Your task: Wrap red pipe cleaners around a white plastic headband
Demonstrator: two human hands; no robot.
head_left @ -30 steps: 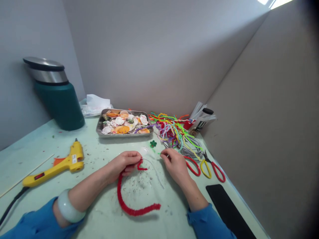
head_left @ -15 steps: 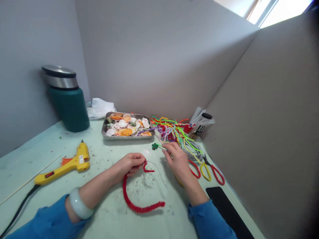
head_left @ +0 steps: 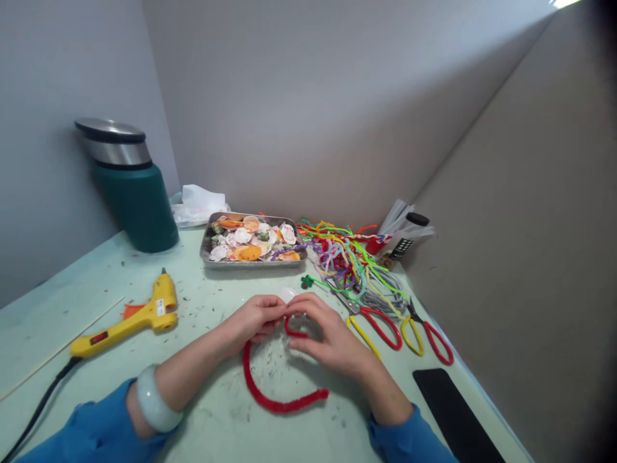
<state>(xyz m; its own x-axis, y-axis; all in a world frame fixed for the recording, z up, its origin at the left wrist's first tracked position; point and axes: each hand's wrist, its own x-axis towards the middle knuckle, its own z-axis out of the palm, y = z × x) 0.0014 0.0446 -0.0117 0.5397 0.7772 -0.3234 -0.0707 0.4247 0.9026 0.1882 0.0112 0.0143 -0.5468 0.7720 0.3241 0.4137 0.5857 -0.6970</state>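
Observation:
A red pipe cleaner (head_left: 284, 406) hangs in a wide curve from my left hand (head_left: 258, 319), whose fingers are pinched on it. Its short bent end shows between my two hands. My right hand (head_left: 328, 331) is beside the left, its fingertips near the left's and its thumb apart from the fingers around the short red end. Whether the right fingertips touch the red piece is hard to tell. Behind my right hand, a small green flower shape (head_left: 307, 281) on a green stem lies on the table.
Around my hands are a yellow glue gun (head_left: 157, 310), a tray of shells (head_left: 255, 265), colourful pipe cleaners (head_left: 344, 257), red-handled scissors (head_left: 385, 328), more scissors (head_left: 436, 341), a black flat object (head_left: 453, 408), a teal bottle (head_left: 139, 206) and a jar (head_left: 409, 238).
My right hand has let go of the green flower stem, which now lies on the table, and has moved left to meet my left hand at the red pipe cleaner. The view has shifted slightly.

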